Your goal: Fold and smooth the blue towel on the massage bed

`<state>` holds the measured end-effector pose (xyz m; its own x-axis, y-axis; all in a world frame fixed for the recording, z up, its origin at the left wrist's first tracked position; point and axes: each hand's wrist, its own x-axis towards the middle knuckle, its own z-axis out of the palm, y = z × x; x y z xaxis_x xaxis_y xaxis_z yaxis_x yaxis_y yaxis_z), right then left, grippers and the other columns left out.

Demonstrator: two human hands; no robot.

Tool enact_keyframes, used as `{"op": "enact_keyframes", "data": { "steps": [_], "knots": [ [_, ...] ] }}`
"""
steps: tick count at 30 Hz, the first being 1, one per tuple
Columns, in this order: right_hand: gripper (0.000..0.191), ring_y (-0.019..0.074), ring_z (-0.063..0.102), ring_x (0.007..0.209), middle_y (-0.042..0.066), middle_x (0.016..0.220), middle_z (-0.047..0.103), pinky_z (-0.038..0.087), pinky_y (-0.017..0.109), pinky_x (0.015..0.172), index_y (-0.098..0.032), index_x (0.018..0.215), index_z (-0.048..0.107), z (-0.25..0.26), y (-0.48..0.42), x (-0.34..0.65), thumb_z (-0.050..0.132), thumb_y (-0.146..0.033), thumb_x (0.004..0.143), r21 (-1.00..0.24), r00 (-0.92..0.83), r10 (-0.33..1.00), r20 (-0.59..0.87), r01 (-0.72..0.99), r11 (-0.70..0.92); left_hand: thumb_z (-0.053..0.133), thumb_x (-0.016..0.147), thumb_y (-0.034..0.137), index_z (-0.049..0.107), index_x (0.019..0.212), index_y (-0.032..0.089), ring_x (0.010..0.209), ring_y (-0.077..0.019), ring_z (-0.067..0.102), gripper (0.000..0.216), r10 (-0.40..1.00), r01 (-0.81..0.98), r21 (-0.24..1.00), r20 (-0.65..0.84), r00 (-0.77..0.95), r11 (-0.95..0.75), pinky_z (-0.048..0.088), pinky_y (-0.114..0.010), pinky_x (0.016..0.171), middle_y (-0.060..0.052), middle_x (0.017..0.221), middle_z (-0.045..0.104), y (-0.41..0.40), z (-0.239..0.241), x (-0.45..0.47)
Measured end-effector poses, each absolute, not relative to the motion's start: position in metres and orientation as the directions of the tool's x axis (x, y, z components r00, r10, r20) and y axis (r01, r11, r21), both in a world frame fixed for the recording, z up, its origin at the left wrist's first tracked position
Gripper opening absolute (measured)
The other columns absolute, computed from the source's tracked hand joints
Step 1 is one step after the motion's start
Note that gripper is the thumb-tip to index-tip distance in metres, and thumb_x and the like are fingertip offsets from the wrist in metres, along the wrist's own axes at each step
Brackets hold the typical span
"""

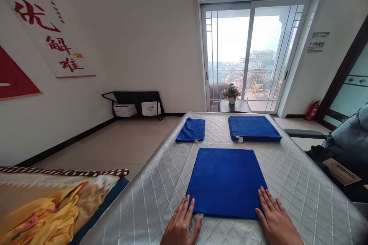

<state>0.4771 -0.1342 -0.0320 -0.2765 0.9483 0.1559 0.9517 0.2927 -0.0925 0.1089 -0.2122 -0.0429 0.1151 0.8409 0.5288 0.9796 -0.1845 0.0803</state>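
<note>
Head view: near blue cloth (227, 183) flat on quilted cover (299, 183), lower centre of frame, ahead of and between left hand (181, 222), at its lower-left corner, and right hand (274, 214), at its right edge; neither clearly nearer. Both hands palm-down, fingers extended, grasping nothing. Long axis unclear, squarish. Wrists cut off at bottom; tag (199, 215) by left thumb unreadable.

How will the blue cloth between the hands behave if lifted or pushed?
The blue cloth looks like soft fabric, so probably floppy. It lies flat, so rolling seems unlikely. Pushed across the shiny quilted cover, it may slide or bunch.
</note>
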Motion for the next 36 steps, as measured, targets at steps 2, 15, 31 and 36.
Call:
{"op": "enact_keyframes", "data": {
  "steps": [2, 15, 31, 36],
  "knots": [
    [0.065, 0.0266, 0.027, 0.152, 0.008, 0.163, 0.031, 0.027, 0.052, 0.123, -0.015, 0.154, 0.043, -0.023, -0.126, 0.476, 0.026, -0.049, 0.101, -0.051, -0.294, 0.948, 0.123, 0.952, 0.302, 0.054, 0.097, 0.047, 0.062, 0.14, 0.019, 0.125, -0.0283, 0.064, 0.051, 0.807, 0.983, 0.05, 0.579, 0.117, -0.178, 0.061, -0.039, 0.095, -0.012, 0.14, 0.064, -0.212, -0.043, 0.107],
    [0.066, 0.0242, 0.015, 0.155, 0.014, 0.167, 0.02, 0.017, 0.047, 0.124, -0.007, 0.159, 0.028, 0.026, -0.016, 0.44, 0.022, -0.041, 0.103, -0.1, -0.219, 0.976, 0.009, 0.971, 0.219, 0.049, 0.1, 0.047, 0.076, 0.109, 0.025, 0.108, -0.0253, 0.073, 0.036, 0.795, 0.977, 0.031, 0.588, 0.152, -0.209, 0.063, -0.036, 0.09, -0.008, 0.119, 0.076, -0.214, -0.053, 0.093],
    [0.063, 0.0259, 0.013, 0.156, 0.014, 0.167, 0.019, 0.015, 0.048, 0.124, -0.006, 0.159, 0.029, -0.003, -0.012, 0.449, 0.028, -0.03, 0.101, -0.087, -0.266, 0.961, 0.082, 0.958, 0.273, 0.031, 0.106, 0.05, 0.036, 0.157, 0.019, 0.15, -0.0244, 0.035, 0.06, 0.804, 0.788, 0.191, 0.263, 0.534, -0.586, 0.035, -0.045, 0.121, -0.011, 0.16, 0.042, -0.084, 0.057, 0.268],
    [0.062, 0.0237, 0.015, 0.155, 0.01, 0.167, 0.023, 0.018, 0.047, 0.124, -0.014, 0.159, 0.034, -0.013, -0.01, 0.454, 0.029, -0.02, 0.097, -0.08, -0.277, 0.955, 0.104, 0.955, 0.286, 0.016, 0.106, 0.053, 0.024, 0.161, 0.013, 0.155, -0.0234, 0.022, 0.068, 0.824, 0.802, 0.203, 0.222, 0.521, -0.562, 0.025, -0.044, 0.126, -0.012, 0.166, 0.03, -0.04, 0.028, 0.308]
  ]
}}
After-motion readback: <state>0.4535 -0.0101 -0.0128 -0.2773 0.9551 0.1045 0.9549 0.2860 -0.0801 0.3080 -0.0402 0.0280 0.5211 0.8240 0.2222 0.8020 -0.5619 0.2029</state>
